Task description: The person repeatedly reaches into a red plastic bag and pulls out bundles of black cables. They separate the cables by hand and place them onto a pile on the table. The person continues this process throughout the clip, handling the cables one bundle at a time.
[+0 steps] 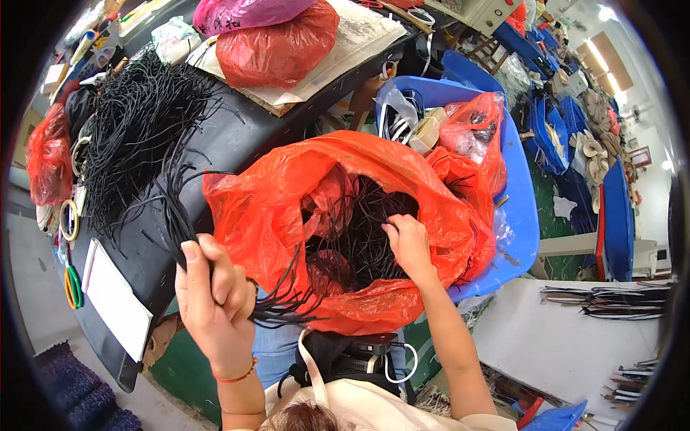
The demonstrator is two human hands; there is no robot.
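Upper left: loose heap of thin black cords (140, 118) on the dark table (248, 126), strands lying in many directions. Right of and below it, left hand (215, 302) raised, thumb and fingers curled tight round a bundle of black cords (175, 219). Centre: open red bag (262, 190), many more cords (370, 251) tangled inside. Right hand (412, 248) reaches into the mouth, fingers bent, tips near the strands; cannot tell whether they pinch any. By the look of it, one handful is gathered and the bag's share remains largely unsorted. Bundle's long axis slants upper left to lower right, bending at the fist: one end points up-frame, loose ends fan rightward before the bag's lower-left edge.
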